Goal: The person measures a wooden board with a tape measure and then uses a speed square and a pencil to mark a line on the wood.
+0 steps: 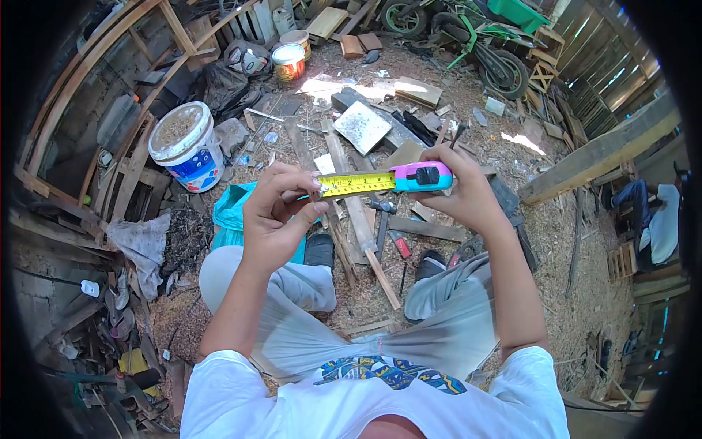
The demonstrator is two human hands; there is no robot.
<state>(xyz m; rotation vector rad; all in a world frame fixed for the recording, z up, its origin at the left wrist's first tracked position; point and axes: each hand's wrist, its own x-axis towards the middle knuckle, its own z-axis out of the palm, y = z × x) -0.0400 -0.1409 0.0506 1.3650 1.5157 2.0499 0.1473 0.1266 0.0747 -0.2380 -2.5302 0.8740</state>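
Observation:
A short length of yellow measuring blade stretches between my hands, out of a pink and turquoise tape measure. My left hand pinches the blade's free end between thumb and fingers. The tape measure's case is gripped in my right hand, fingers above and thumb below. A dark thin object sticks up by the right hand's fingers; I cannot make out what it is. Below the blade, wooden strips and a hammer lie on the ground between my feet.
A large white bucket stands at the left, with a smaller paint bucket behind it. A turquoise bag lies by my left leg. Green motorbike at the back right; a wooden beam slants in from the right.

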